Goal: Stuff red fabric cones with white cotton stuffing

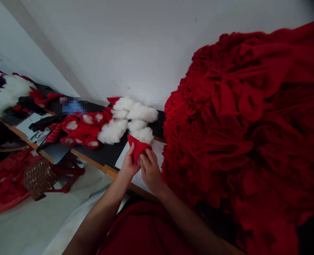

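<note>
A small pointed red fabric piece is held up between both hands over the table, its tip toward the upper left. My left hand grips its left side, thumb against the cloth. On the right, my right hand has its fingers closed at the open edge of the piece, with fingertips partly hidden by the cloth. Clumps of white stuffing lie just beyond the hands. Under them is a pale sheet on the dark table.
A tall heap of red fabric pieces fills the right side. Stuffed red pieces lie at the left on the table. Farther left are a red stool, a red bag, more white stuffing and a person's arm.
</note>
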Available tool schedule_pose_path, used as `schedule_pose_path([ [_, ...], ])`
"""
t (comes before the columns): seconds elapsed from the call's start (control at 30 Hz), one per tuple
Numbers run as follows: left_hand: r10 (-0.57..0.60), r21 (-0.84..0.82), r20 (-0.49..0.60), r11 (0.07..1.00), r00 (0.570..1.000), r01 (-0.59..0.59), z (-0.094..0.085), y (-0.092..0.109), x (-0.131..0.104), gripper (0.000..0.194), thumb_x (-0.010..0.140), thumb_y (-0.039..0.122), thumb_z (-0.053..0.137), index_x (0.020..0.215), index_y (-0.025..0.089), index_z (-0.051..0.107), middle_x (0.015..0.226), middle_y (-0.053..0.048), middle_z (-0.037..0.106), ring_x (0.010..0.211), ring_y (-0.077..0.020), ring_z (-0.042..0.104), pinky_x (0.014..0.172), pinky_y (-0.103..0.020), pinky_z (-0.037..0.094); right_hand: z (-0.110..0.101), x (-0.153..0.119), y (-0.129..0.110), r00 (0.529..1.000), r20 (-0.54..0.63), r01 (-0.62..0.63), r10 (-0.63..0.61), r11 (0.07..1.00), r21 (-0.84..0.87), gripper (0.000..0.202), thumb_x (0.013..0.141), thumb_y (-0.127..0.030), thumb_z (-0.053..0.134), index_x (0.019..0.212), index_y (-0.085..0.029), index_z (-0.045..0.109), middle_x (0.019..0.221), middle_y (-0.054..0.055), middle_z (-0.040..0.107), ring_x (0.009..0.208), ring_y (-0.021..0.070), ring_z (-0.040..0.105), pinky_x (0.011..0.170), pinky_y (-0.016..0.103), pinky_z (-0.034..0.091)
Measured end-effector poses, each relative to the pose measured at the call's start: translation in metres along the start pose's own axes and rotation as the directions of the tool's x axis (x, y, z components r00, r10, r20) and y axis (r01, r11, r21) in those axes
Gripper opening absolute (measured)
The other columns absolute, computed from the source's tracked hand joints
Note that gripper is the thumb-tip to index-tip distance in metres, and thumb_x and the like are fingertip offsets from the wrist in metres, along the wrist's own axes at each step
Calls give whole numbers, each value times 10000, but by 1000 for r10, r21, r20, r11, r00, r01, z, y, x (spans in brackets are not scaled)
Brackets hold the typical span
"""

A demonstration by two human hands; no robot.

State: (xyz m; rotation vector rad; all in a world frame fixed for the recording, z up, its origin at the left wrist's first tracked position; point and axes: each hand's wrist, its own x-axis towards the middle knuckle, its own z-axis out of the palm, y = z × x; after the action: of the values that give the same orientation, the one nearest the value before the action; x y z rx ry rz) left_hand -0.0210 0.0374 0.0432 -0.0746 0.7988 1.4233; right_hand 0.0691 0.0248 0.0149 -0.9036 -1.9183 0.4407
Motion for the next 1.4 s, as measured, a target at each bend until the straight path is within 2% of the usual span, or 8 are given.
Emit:
schedule_pose_path([
  [0.27,-61,-41,67,997,996,64,-5,3,-2,379,781,457,513,782,96,626,687,-65,658,622,-140,620,743,-286,508,-15,-2,-9,998,64,-13,0,978,209,317,838,-96,357,1065,-191,556,1124,86,564,1094,170,500,958,364,426],
  [0.37,-1,-90,37,996,999,5,-8,1,2,335,791,414,518,814,100,631,741,-62,669,669,-133,626,718,-243,503,-16,-1,-11,992,-47,-107,116,979,172,325,846,-107,365,1120,-173,527,1149,111,542,1119,180,484,957,379,426],
  [0.5,-6,-56,49,998,999,9,-7,-8,1,306,800,405,507,832,131,640,781,-44,676,746,-138,631,774,-250,486,-7,6,-11,968,-5,-249,251,963,104,274,857,-163,382,1033,-169,593,1115,116,568,1047,196,535,891,364,469],
  [0.67,-50,-50,69,997,996,54,-5,-7,-3,420,788,493,471,788,113,649,753,-73,672,770,-169,633,808,-288,477,-3,6,-4,998,66,-10,4,996,86,310,842,-126,355,1019,-156,607,1141,106,568,1121,195,481,966,368,420],
  [0.83,-33,-66,42,997,999,35,-8,-5,-3,347,798,415,498,862,108,646,795,-71,679,760,-149,634,815,-262,469,-2,-2,-3,987,-7,-159,159,986,56,359,846,-136,345,1161,-132,517,1227,141,508,1174,209,445,976,411,409],
  [1.0,-44,-66,59,997,997,48,-8,-4,-3,363,796,434,484,813,111,649,744,-68,680,742,-169,640,806,-296,483,-1,-2,-6,990,81,-122,112,984,130,379,832,-100,334,1154,-158,524,1205,115,531,1165,185,457,986,380,410],
  [1.13,-28,-81,49,996,998,32,-8,-2,-4,333,813,378,478,897,102,643,789,-67,688,746,-153,640,807,-269,483,0,-2,-7,974,43,-224,221,967,117,368,840,-141,356,1176,-137,505,1327,146,408,1232,221,388,991,408,398],
  [1.4,-13,-69,57,997,998,17,-17,3,-2,391,794,439,480,861,89,639,799,-85,683,740,-159,636,777,-270,495,-7,-5,-9,994,64,-99,91,986,131,358,843,-117,358,1144,-196,535,1269,115,448,1170,210,430,959,408,422],
])
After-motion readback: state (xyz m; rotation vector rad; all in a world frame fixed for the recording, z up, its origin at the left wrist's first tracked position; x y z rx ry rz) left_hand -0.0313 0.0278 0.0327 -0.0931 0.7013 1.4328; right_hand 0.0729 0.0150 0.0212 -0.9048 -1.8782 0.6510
